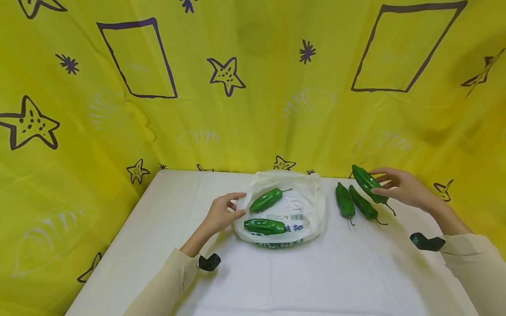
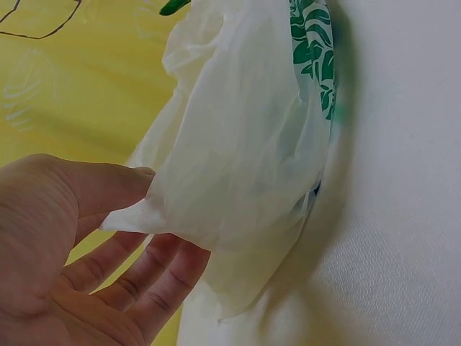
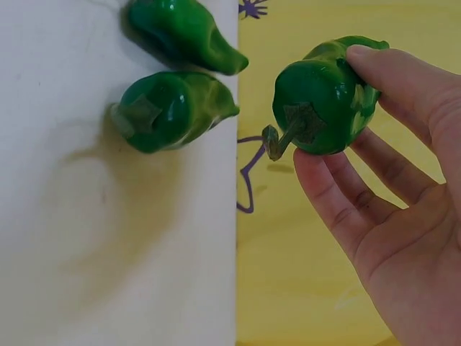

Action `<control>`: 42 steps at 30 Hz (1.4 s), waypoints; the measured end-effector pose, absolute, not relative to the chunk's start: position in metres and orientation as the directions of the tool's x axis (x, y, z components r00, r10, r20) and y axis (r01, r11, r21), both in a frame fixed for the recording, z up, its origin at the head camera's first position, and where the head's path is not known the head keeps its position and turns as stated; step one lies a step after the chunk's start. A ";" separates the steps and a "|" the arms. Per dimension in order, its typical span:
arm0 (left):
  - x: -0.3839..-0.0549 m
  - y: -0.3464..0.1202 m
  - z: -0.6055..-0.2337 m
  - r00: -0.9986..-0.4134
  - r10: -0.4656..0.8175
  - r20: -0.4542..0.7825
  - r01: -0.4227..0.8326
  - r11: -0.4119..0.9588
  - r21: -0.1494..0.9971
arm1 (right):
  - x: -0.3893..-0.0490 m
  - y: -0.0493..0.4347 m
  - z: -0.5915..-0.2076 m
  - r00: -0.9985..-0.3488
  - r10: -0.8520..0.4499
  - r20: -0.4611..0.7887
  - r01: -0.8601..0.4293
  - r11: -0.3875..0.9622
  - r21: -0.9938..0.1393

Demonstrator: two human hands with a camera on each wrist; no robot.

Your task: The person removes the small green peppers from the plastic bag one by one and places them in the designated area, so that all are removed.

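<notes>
My right hand grips a green pepper between thumb and fingers, raised above the table. Its stem hangs toward me, and the right wrist view shows the stem end of this held pepper close up. On the table just left of that hand lie two more green peppers side by side. My left hand pinches the left edge of a white plastic bag, whose thin film is between thumb and fingers in the left wrist view. Inside the open bag are two green peppers.
The white-covered table runs up to a yellow curtain with star drawings behind it and at the sides. A dark camera mount sits at each wrist, the left mount near the bag's lower left.
</notes>
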State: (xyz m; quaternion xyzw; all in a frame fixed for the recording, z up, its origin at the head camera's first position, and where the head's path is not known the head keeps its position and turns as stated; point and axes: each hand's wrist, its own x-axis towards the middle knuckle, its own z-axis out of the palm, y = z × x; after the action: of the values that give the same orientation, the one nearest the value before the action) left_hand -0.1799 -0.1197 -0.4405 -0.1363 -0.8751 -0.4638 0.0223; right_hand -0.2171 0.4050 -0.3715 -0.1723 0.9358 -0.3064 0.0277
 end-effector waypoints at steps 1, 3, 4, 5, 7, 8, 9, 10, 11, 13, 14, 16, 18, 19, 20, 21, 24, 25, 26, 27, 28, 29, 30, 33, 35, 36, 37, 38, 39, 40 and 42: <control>-0.180 -0.120 -0.441 -0.961 0.219 0.166 0.260 0.532 0.806 | -0.217 0.407 -0.373 -0.941 -0.333 0.049 -0.298 0.754 -0.586; -0.179 -0.120 -0.441 -0.960 0.221 0.171 0.265 0.531 0.805 | -0.215 0.410 -0.375 -0.946 -0.321 0.041 -0.282 0.756 -0.591; -0.179 -0.120 -0.441 -0.960 0.221 0.172 0.267 0.530 0.805 | -0.214 0.412 -0.376 -0.948 -0.315 0.038 -0.275 0.755 -0.595; -0.179 -0.120 -0.441 -0.959 0.221 0.174 0.268 0.529 0.805 | -0.213 0.413 -0.377 -0.951 -0.308 0.034 -0.266 0.757 -0.597; -0.179 -0.120 -0.441 -0.958 0.223 0.179 0.273 0.526 0.806 | -0.212 0.416 -0.380 -0.954 -0.298 0.030 -0.255 0.757 -0.602; -0.179 -0.121 -0.441 -0.958 0.224 0.179 0.273 0.525 0.806 | -0.212 0.417 -0.382 -0.956 -0.293 0.028 -0.250 0.758 -0.603; -0.179 -0.121 -0.441 -0.958 0.225 0.180 0.275 0.522 0.807 | -0.212 0.418 -0.384 -0.957 -0.288 0.027 -0.245 0.759 -0.603; -0.179 -0.121 -0.441 -0.957 0.225 0.180 0.275 0.521 0.808 | -0.211 0.420 -0.386 -0.959 -0.282 0.025 -0.239 0.760 -0.604; -0.179 -0.121 -0.441 -0.957 0.227 0.182 0.277 0.520 0.808 | -0.211 0.421 -0.389 -0.960 -0.278 0.023 -0.235 0.760 -0.606; -0.179 -0.121 -0.441 -0.956 0.228 0.183 0.278 0.519 0.808 | -0.211 0.425 -0.393 -0.963 -0.270 0.020 -0.225 0.760 -0.610; -0.179 -0.121 -0.441 -0.956 0.228 0.182 0.278 0.520 0.807 | -0.211 0.426 -0.396 -0.964 -0.266 0.020 -0.223 0.759 -0.612; -0.179 -0.120 -0.441 -0.956 0.229 0.183 0.279 0.521 0.807 | -0.210 0.429 -0.399 -0.965 -0.261 0.015 -0.214 0.755 -0.620; -0.179 -0.120 -0.441 -0.955 0.231 0.183 0.281 0.521 0.806 | -0.210 0.431 -0.403 -0.968 -0.252 0.011 -0.204 0.755 -0.623; -0.179 -0.120 -0.441 -0.955 0.233 0.184 0.282 0.520 0.806 | -0.210 0.432 -0.405 -0.967 -0.255 0.011 -0.205 0.751 -0.628; -0.180 -0.121 -0.441 -0.954 0.234 0.185 0.284 0.519 0.806 | -0.210 0.434 -0.407 -0.966 -0.257 0.013 -0.207 0.747 -0.632; -0.180 -0.121 -0.442 -0.954 0.236 0.186 0.286 0.518 0.806 | -0.209 0.435 -0.409 -0.966 -0.258 0.014 -0.208 0.743 -0.636; -0.180 -0.121 -0.442 -0.953 0.238 0.188 0.288 0.516 0.807 | -0.210 0.437 -0.416 -0.964 -0.261 0.041 -0.226 0.734 -0.641; -0.180 -0.121 -0.442 -0.953 0.239 0.187 0.287 0.515 0.807 | -0.210 0.438 -0.417 -0.964 -0.264 0.045 -0.230 0.731 -0.642; -0.180 -0.121 -0.442 -0.953 0.238 0.186 0.286 0.515 0.808 | -0.210 0.439 -0.419 -0.964 -0.260 0.046 -0.229 0.735 -0.639; -0.180 -0.121 -0.442 -0.954 0.238 0.184 0.285 0.514 0.809 | -0.209 0.439 -0.421 -0.966 -0.253 0.047 -0.225 0.740 -0.635; -0.180 -0.120 -0.442 -0.954 0.238 0.184 0.284 0.513 0.810 | -0.209 0.439 -0.422 -0.968 -0.247 0.043 -0.218 0.744 -0.632; -0.180 -0.120 -0.442 -0.954 0.237 0.183 0.283 0.512 0.811 | -0.209 0.440 -0.423 -0.970 -0.242 0.033 -0.208 0.746 -0.632; -0.180 -0.120 -0.442 -0.954 0.237 0.182 0.282 0.511 0.812 | -0.208 0.440 -0.424 -0.971 -0.238 0.018 -0.196 0.749 -0.633; -0.179 -0.120 -0.442 -0.955 0.235 0.180 0.279 0.513 0.812 | -0.207 0.441 -0.426 -0.973 -0.231 -0.021 -0.164 0.748 -0.643; -0.179 -0.120 -0.442 -0.956 0.233 0.178 0.276 0.515 0.812 | -0.206 0.441 -0.428 -0.971 -0.234 -0.040 -0.152 0.743 -0.651; -0.179 -0.120 -0.442 -0.956 0.232 0.177 0.275 0.516 0.811 | -0.206 0.441 -0.429 -0.971 -0.234 -0.044 -0.149 0.745 -0.651; -0.179 -0.120 -0.442 -0.957 0.232 0.175 0.274 0.516 0.812 | -0.207 0.441 -0.430 -0.971 -0.236 -0.047 -0.150 0.745 -0.650; -0.179 -0.120 -0.441 -0.957 0.231 0.175 0.273 0.516 0.812 | -0.207 0.442 -0.430 -0.970 -0.238 -0.048 -0.151 0.746 -0.649; -0.179 -0.120 -0.441 -0.957 0.231 0.175 0.273 0.516 0.812 | -0.207 0.442 -0.431 -0.969 -0.240 -0.051 -0.151 0.747 -0.647; -0.178 -0.120 -0.441 -0.957 0.231 0.176 0.274 0.515 0.812 | -0.207 0.442 -0.432 -0.969 -0.241 -0.055 -0.149 0.747 -0.648; -0.178 -0.120 -0.441 -0.957 0.232 0.176 0.274 0.514 0.813 | -0.207 0.444 -0.434 -0.966 -0.250 -0.067 -0.148 0.746 -0.650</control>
State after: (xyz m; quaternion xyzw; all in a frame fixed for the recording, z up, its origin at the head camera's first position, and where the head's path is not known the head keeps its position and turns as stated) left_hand -0.1784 -0.1198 -0.4410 -0.1452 -0.8699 -0.4709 0.0225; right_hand -0.2075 0.4436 -0.4344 -0.1067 0.9313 -0.3402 0.0750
